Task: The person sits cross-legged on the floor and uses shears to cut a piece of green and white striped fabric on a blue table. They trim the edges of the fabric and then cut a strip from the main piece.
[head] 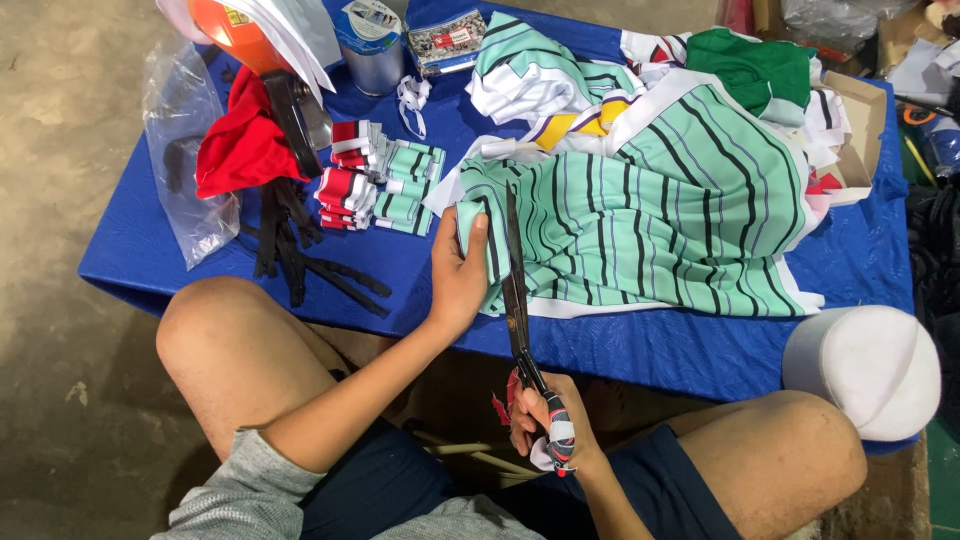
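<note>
Mostly mint green with black and white stripes, the cloth (640, 220) lies on the blue tabletop (690, 350). Its far folds are buried under other fabric. At its nine o'clock edge the left hand (458, 275) pinches it; the right hand (545, 425), at six o'clock, grips long scissors (517, 290).

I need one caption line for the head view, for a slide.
Left hand holds striped green cloth; right hand works scissors.
</note>
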